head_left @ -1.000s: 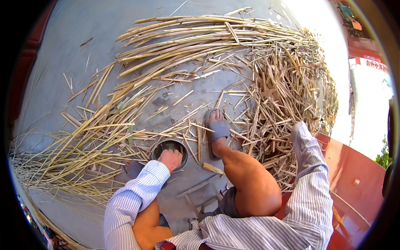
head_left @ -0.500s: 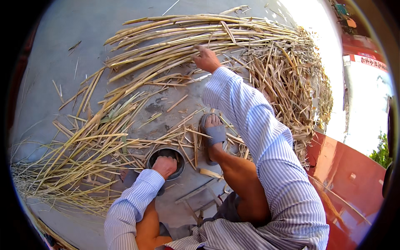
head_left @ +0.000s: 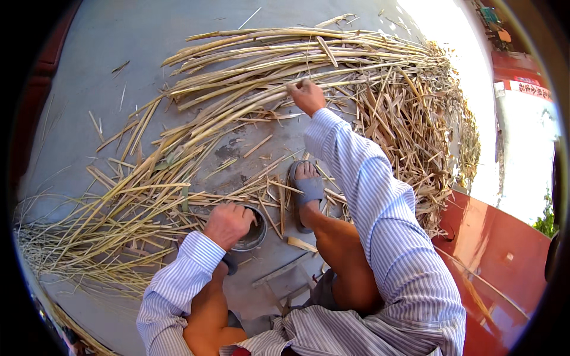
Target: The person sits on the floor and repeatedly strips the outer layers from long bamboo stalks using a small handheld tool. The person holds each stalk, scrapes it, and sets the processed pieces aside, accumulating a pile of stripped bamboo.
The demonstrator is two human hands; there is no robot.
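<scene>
My right hand point(head_left: 306, 97) is closed at the near edge of a row of long, dry, straw-coloured stalks point(head_left: 255, 59). Its fingers appear pinched on one stalk, though the contact is partly hidden. Above the left rim of a round, dark metal bowl point(head_left: 256, 237), my left hand point(head_left: 227, 225) has its fingers curled. Whatever they may hold cannot be made out. The bowl stands on the floor by my left foot, and its inside is mostly in shadow.
Dry leaves and husks point(head_left: 404, 113) heap up at the right. Thin, branching stalks point(head_left: 89, 237) spread at the left, with loose scraps between. My sandalled right foot point(head_left: 310, 188) stands near the bowl. A red panel point(head_left: 487, 255) lies at the lower right.
My left hand has risen out of the bowl toward its left rim. My right hand has moved slightly right and nearer, with its fingers drawn in from an extended pose.
</scene>
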